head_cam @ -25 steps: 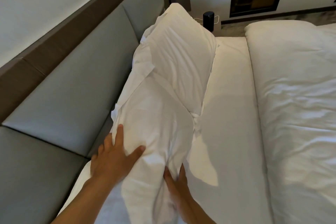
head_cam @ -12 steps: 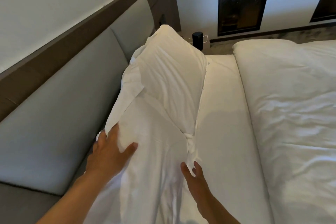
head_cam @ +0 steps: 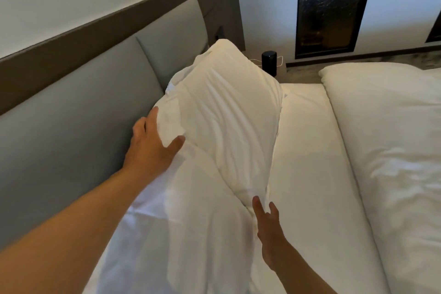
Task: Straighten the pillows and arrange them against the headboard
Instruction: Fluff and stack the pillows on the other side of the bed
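Nearest you, the near pillow (head_cam: 191,234) lies between your two forearms, leaning toward the grey headboard (head_cam: 78,112), its long axis running along the headboard and away from you. Your right hand (head_cam: 268,224) is at that pillow's edge on the side away from the headboard, fingers spread and loose; it grips nothing, and whether the fingertips touch the fabric cannot be told. Farther on, your left hand (head_cam: 151,145) lies flat and released on the cloth next to the headboard, where the near pillow meets the far pillow (head_cam: 229,112); the thumb is splayed and nothing is clenched. The far pillow stands propped against the headboard, its long axis continuing the same line, its top corner rising near the headboard's far end. Your left hand is the one nearer that pillow, so it looks best placed to press its headboard-side edge square. The mattress (head_cam: 310,162) stretches away from the headboard beside both pillows.
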